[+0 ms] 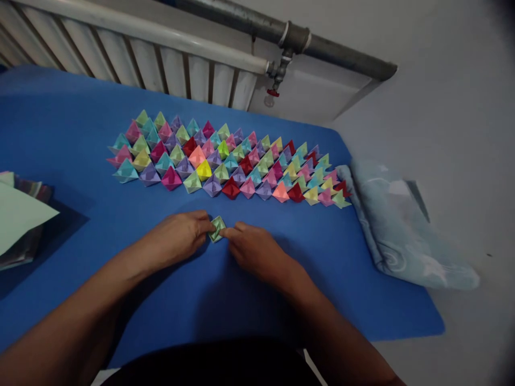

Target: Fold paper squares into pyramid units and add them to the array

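A small light green paper piece (218, 229), folded into a diamond shape with an opening in its middle, lies at the centre of the blue surface. My left hand (184, 234) grips it from the left, fingers bent and closed at its edge. From the right, my right hand (254, 249) holds the opposite side, its index finger on the paper and the other fingers curled. Beyond both hands stand several rows of folded paper boats (213, 185) in green, pink, purple, red, yellow and blue.
At the left edge is a stack of coloured paper sheets (24, 220), a pale green one on top. A folded grey-blue cloth (402, 230) lies on the right. Behind the blue surface (161, 311) are a white radiator (140, 48) and a metal pipe (341, 53) with a red valve (272, 93).
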{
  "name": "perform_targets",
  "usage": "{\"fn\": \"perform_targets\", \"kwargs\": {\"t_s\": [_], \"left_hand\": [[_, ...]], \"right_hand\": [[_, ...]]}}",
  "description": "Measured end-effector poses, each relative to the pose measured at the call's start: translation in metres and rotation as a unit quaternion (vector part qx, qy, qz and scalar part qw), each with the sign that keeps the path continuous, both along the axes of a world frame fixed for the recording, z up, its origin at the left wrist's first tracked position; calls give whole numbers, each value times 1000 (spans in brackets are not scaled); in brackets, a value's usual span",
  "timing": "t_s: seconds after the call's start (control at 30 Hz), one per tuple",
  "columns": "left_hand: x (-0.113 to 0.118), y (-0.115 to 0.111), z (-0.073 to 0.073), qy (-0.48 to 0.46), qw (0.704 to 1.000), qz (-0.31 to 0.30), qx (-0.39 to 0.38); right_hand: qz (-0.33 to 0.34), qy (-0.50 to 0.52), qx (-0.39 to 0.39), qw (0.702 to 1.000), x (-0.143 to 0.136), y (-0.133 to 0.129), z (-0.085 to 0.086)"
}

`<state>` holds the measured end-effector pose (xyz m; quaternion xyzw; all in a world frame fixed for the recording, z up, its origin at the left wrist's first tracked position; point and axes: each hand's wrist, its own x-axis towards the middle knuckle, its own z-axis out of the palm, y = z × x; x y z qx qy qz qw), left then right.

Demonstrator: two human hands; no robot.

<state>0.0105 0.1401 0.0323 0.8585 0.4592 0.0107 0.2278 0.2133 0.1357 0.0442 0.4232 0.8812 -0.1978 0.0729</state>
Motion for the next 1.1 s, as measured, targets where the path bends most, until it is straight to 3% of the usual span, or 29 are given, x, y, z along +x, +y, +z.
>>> {"fn": "perform_targets", "kwargs": {"t_s": [0.6,1.1], "left_hand": [[-4,7,-6,-36,999,13,-28],[-7,5,-6,-53,997,5,-52]], "right_hand": [[-57,85,-62,993,2,4,1],[-63,70,-68,993,1,4,1]]}}
